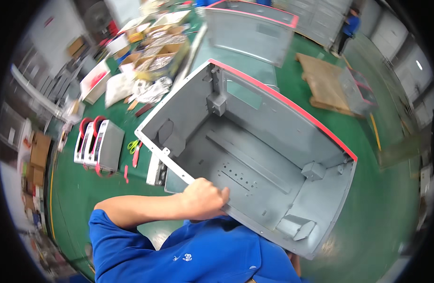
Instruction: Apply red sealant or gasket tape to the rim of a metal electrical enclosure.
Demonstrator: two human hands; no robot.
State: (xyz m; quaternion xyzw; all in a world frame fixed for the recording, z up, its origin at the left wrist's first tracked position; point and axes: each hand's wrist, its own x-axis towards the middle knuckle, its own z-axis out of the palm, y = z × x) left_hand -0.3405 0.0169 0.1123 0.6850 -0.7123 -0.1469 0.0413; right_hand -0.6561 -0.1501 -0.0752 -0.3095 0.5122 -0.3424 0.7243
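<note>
A big grey sheet-metal cabinet shell (254,160) fills the middle of the view, tilted, its open side facing up toward me. Red edging runs along its far rim. Inside are corner brackets, a long rib, a group of round holes and a rectangular window in the far wall. My left hand (205,198) is closed over the near rim, left of its middle, with the knuckles up. Below the near right corner only a sliver of my right arm (295,264) shows; the cabinet hides that hand and its fingers.
A second grey cabinet with red edging (250,35) stands on the green table ahead. At left are power units with red handles (101,144), green scissors (132,146) and boxes of small parts (155,63). A wooden pallet (323,82) and another person (350,28) are far right.
</note>
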